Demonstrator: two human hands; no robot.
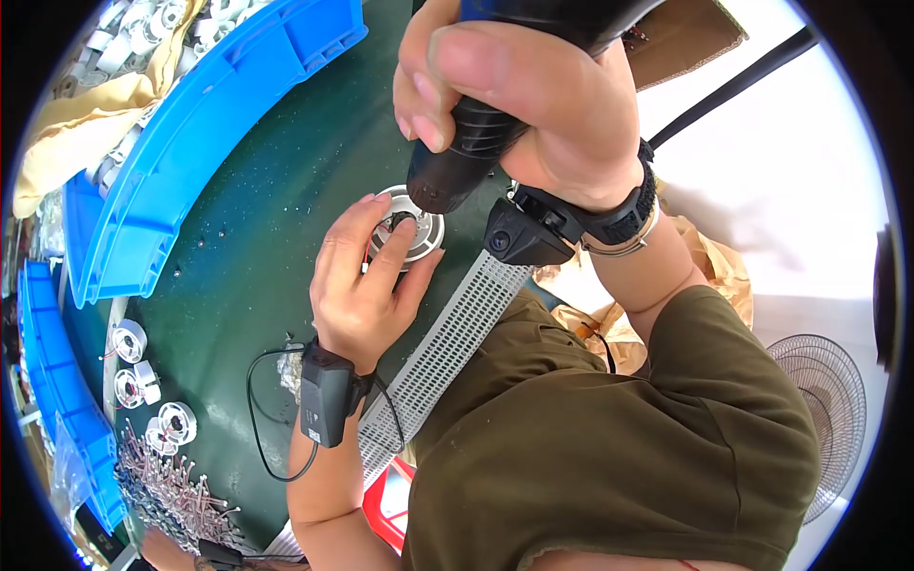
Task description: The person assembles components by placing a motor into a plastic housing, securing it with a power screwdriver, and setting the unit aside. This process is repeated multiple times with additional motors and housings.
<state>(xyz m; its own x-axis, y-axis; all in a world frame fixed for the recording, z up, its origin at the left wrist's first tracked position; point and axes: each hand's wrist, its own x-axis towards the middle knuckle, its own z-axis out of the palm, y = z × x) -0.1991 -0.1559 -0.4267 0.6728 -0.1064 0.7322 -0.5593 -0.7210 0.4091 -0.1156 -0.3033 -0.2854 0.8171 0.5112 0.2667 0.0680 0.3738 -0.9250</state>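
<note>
My right hand (pixel 557 100) is wrapped around a black power screwdriver (pixel 457 157), which slants down to the left. Its nose is over the rim of a round white plastic housing (pixel 430 236) on the green table. The driver's body hides the tip, so I cannot tell whether it touches a screw. With fingers and thumb spread around the housing, my left hand (pixel 362 281) holds it against the tabletop. One fingertip presses near its dark centre, and a short red wire shows beside the fingers.
A blue bin (pixel 205 157) full of white plastic parts stands at upper left. Several round white housings (pixel 176 423) and a heap of thin wires with connectors (pixel 176 490) lie at lower left. A perforated white strip (pixel 457 328) borders the table near me. A fan (pixel 824 409) stands at right.
</note>
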